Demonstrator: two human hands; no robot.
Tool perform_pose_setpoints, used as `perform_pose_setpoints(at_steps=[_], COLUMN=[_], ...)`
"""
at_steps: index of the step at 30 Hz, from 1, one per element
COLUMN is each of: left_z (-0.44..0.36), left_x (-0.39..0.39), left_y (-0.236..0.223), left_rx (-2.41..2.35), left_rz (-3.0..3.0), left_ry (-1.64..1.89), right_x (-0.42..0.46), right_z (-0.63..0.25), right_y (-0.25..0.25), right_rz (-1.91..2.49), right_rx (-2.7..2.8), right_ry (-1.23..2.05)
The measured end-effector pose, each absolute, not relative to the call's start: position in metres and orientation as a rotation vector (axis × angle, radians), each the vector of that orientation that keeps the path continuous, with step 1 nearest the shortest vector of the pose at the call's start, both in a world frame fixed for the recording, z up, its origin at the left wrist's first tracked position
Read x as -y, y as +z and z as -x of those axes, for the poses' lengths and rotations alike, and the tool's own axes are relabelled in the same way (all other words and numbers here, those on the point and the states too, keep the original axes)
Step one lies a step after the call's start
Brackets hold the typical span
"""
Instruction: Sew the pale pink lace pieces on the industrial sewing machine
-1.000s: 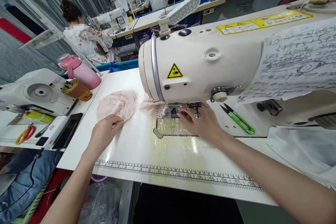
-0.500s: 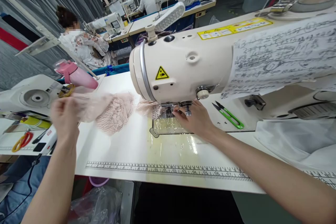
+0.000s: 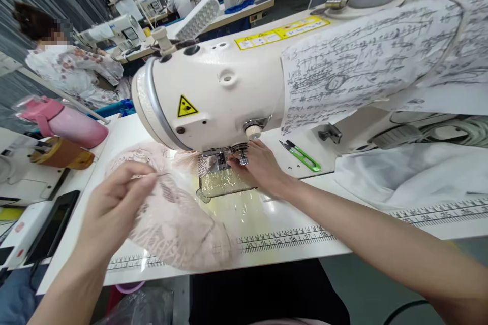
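Observation:
My left hand (image 3: 114,203) pinches a piece of pale pink lace fabric (image 3: 179,228) and holds it lifted over the front left of the white table (image 3: 290,244). My right hand (image 3: 259,167) rests at the presser foot (image 3: 223,155) of the cream sewing machine (image 3: 213,91), fingertips touching the foot and the clear plate below. A second bit of pink lace (image 3: 190,160) lies under the machine head, left of the foot.
Green thread snips (image 3: 303,155) lie right of my right hand. A pink bottle (image 3: 72,127), a brown tape roll (image 3: 63,152) and a black phone (image 3: 53,226) sit at the left. White cloth (image 3: 404,172) lies at the right. A handwritten paper (image 3: 366,56) covers the machine arm. Other people sew behind.
My left hand picked the pink lace up from the table, swung it left, then brought it toward me over the front edge. My right hand stayed at the presser foot.

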State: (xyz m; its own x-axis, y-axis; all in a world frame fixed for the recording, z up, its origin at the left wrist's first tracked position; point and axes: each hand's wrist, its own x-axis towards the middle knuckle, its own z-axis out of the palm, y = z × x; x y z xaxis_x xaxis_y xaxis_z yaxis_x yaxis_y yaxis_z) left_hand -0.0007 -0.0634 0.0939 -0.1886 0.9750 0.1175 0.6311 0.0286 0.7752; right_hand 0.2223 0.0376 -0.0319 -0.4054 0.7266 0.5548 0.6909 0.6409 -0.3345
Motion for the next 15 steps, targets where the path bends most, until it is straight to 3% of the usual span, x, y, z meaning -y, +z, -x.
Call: perform_pose_setpoints(at_steps=[5,11,15], left_z=[-0.016,-0.03,-0.038], left_x=[0.011,0.027,0.045], left_y=[0.048,0.02,0.006], left_rx=[-1.625,-1.575,-1.393], left_rz=[-2.054,-2.909,-3.145], left_ry=[0.509,0.447,0.428], right_x=[-0.039,-0.039,-0.036], right_z=[-0.223,-0.225,-0.226], right_y=[-0.029,-0.032,-0.032], right_rz=[1.188,1.093,0.787], right_rx=[2.196,2.181,2.216], right_ry=[0.075,0.078,-0.184])
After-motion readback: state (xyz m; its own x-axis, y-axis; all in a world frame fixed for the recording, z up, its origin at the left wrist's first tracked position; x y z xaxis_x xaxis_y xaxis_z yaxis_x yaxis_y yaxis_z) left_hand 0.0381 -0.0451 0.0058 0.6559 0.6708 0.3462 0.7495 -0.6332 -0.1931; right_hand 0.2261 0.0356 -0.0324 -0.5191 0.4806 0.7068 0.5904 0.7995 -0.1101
